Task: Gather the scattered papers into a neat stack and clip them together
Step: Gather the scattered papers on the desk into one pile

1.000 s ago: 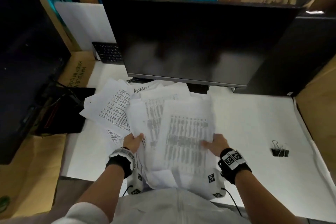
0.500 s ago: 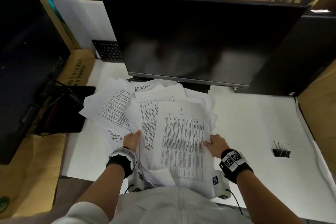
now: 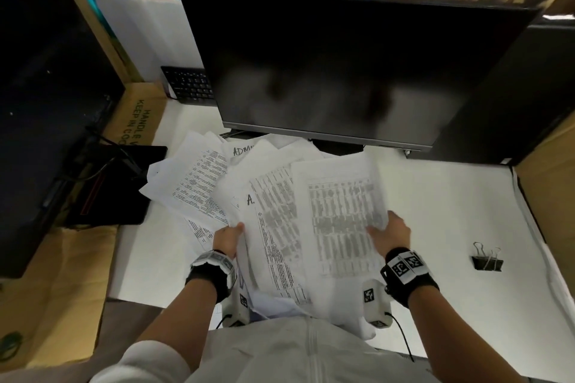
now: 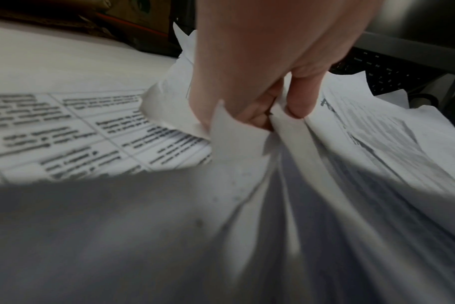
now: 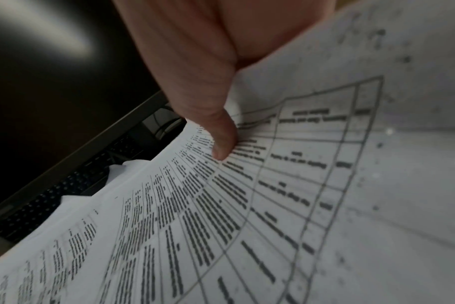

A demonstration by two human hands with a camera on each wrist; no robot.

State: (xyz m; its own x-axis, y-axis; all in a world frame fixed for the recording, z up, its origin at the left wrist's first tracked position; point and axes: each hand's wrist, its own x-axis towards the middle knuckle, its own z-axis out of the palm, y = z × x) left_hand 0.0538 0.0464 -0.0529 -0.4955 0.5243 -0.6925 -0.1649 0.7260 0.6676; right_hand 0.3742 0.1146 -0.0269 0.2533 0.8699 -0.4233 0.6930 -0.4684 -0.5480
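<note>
Head view: the loose white printed papers [image 3: 311,211] sit mid-desk, only half gathered. The black metal binder clip [image 3: 487,261] lies unused at 3 o'clock. The top sheet has tilted since half a second ago.

Left wrist view: the left hand [image 4: 262,67] pinches sheet edges.

Right wrist view: the right hand [image 5: 203,72] thumb-clamps the table sheet.

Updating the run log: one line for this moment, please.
stage: gathering | left hand: grips papers | right hand: holds top sheet | binder clip: untouched
</note>
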